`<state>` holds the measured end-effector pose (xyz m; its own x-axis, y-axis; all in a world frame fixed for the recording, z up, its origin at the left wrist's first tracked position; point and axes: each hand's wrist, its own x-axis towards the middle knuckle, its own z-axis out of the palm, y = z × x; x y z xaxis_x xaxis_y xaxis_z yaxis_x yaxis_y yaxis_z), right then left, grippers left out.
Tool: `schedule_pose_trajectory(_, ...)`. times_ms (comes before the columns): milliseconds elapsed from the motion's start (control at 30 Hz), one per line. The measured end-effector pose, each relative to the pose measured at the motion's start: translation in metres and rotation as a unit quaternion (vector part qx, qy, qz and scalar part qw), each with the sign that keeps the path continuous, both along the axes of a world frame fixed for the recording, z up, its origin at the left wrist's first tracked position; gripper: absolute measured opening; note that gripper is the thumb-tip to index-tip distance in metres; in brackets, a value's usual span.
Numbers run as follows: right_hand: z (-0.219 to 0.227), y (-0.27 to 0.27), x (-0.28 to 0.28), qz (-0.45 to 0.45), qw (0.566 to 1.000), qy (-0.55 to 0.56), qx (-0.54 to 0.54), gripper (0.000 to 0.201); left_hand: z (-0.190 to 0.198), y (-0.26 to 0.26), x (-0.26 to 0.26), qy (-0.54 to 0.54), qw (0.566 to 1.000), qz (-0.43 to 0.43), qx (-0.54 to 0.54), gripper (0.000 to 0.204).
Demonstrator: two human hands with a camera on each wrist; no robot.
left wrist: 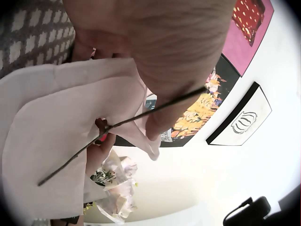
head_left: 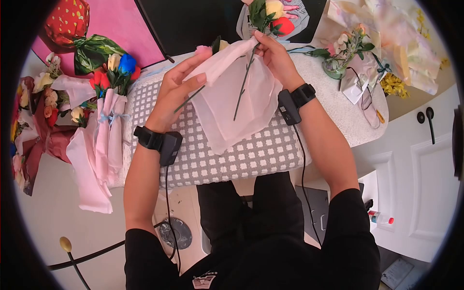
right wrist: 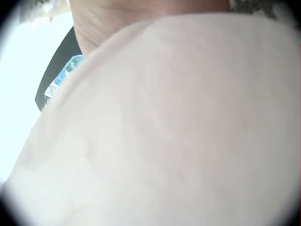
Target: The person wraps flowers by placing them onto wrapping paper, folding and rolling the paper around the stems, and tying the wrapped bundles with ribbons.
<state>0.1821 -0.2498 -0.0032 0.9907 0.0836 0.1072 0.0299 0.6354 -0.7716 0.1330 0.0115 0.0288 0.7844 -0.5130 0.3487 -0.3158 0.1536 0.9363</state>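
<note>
In the head view, my right hand (head_left: 275,55) pinches the stems of a few roses together with the gathered top of a pale pink wrapping sheet (head_left: 232,96). A red rose (head_left: 282,26) and a cream rose (head_left: 274,7) stick out above it. One thin green stem (head_left: 244,87) runs down across the sheet. My left hand (head_left: 176,89) holds the sheet's left fold between thumb and fingers. Beside it show a pink bloom (head_left: 203,50) and a shorter green stem (head_left: 188,99). The sheet (right wrist: 164,127) fills most of the right wrist view, hiding that hand's fingertips.
Wrapped bouquets (head_left: 108,116) lie along the left side of the table. A grey-and-white checked cushion (head_left: 188,159) lies under the work. At the right stand a glass vase (head_left: 333,67) with flowers and large sheets of wrapping paper (head_left: 411,48). Cables hang from both wrists.
</note>
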Motion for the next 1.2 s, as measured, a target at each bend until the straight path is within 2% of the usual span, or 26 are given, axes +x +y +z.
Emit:
schedule_pose_trajectory(67, 0.007, 0.002, -0.004, -0.018, 1.000, -0.005, -0.003, 0.025, -0.003, 0.002, 0.003, 0.094, 0.994, 0.018, -0.044, 0.045)
schedule_pose_trajectory(167, 0.008, 0.004, -0.003, -0.024, 1.000, 0.013, 0.013, 0.027, -0.012, 0.006, 0.010, 0.092, 0.994, 0.044, -0.032, 0.038)
schedule_pose_trajectory(300, 0.011, 0.004, -0.007, -0.033, 0.999, 0.022, 0.029, 0.028, -0.015, 0.008, 0.014, 0.103, 0.992, 0.069, -0.009, 0.035)
schedule_pose_trajectory(367, 0.013, 0.002, -0.006, -0.039, 0.999, 0.011, 0.026, 0.028, -0.014, 0.005, 0.012, 0.116, 0.985, 0.131, -0.014, 0.032)
schedule_pose_trajectory(400, 0.013, 0.001, -0.006, -0.043, 0.999, 0.003, 0.023, 0.029, -0.014, 0.005, 0.014, 0.116, 0.985, 0.130, -0.015, 0.032)
schedule_pose_trajectory(467, 0.012, 0.000, -0.005, -0.043, 0.999, -0.002, 0.023, 0.028, -0.015, 0.007, 0.017, 0.167, 0.972, 0.145, -0.074, 0.031)
schedule_pose_trajectory(600, 0.011, 0.002, -0.007, -0.055, 0.998, -0.011, 0.015, 0.024, -0.016, 0.008, 0.020, 0.185, 0.965, 0.152, -0.107, 0.031)
schedule_pose_trajectory(633, 0.010, 0.002, -0.005, -0.057, 0.998, -0.013, 0.013, 0.024, -0.012, 0.006, 0.018, 0.190, 0.960, 0.175, -0.106, 0.030)
schedule_pose_trajectory(733, 0.004, 0.003, 0.000, -0.089, 0.994, -0.063, -0.016, 0.020, -0.017, 0.015, 0.027, 0.198, 0.953, 0.208, -0.097, 0.028)
schedule_pose_trajectory(800, -0.001, 0.002, 0.002, -0.096, 0.993, -0.055, -0.039, 0.020, -0.029, 0.026, 0.035, 0.198, 0.953, 0.213, -0.087, 0.027)
schedule_pose_trajectory(833, 0.002, 0.000, 0.002, -0.105, 0.991, -0.049, -0.060, 0.021, -0.033, 0.028, 0.039, 0.158, 0.953, 0.248, -0.073, 0.026)
schedule_pose_trajectory(867, 0.008, 0.002, -0.005, -0.120, 0.988, -0.051, -0.083, 0.026, -0.036, 0.028, 0.043, 0.117, 0.950, 0.282, -0.060, 0.025)
schedule_pose_trajectory(967, 0.017, -0.001, -0.008, -0.146, 0.982, -0.058, -0.109, 0.034, -0.043, 0.033, 0.052, 0.116, 0.948, 0.287, -0.067, 0.024)
schedule_pose_trajectory(1100, 0.049, -0.017, -0.011, -0.206, 0.962, -0.087, -0.155, 0.039, -0.048, 0.043, 0.058, 0.096, 0.945, 0.311, -0.042, 0.024)
schedule_pose_trajectory(1200, 0.080, -0.042, -0.009, -0.282, 0.921, -0.127, -0.236, 0.041, -0.048, 0.046, 0.064, 0.109, 0.936, 0.325, -0.078, 0.027)
